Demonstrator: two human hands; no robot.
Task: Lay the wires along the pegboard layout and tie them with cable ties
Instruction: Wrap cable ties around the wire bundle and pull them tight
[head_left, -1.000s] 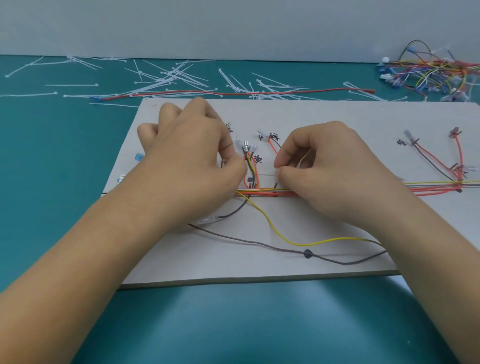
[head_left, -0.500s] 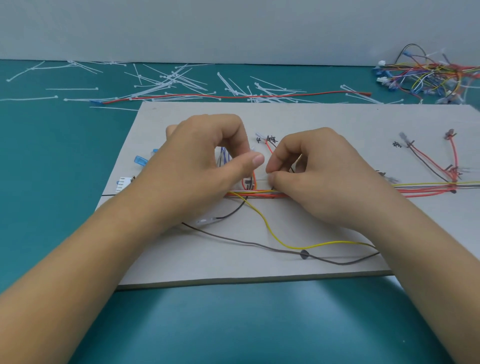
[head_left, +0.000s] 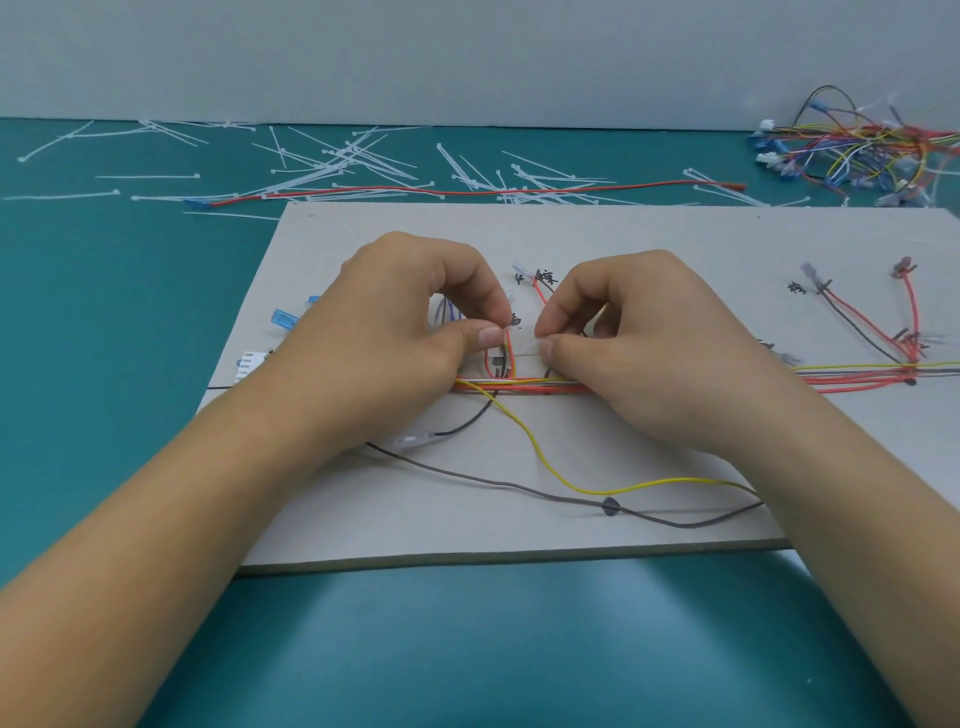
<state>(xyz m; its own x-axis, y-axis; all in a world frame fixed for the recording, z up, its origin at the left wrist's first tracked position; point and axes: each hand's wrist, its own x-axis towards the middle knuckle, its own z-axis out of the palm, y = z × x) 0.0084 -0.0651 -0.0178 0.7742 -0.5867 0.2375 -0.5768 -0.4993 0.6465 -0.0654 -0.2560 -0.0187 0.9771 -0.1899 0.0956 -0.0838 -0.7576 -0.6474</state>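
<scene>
Thin translucent white cable tie (head_left: 524, 353) pinched at frame centre.
Left hand (head_left: 395, 332) and right hand (head_left: 639, 343) each nip one end, thumb to forefinger, above the red-and-yellow wire bundle (head_left: 519, 385) on the flat grey board (head_left: 649, 234).

Teal tabletop (head_left: 104, 364) against a plain pale grey wall (head_left: 467, 52), soft even light.
</scene>
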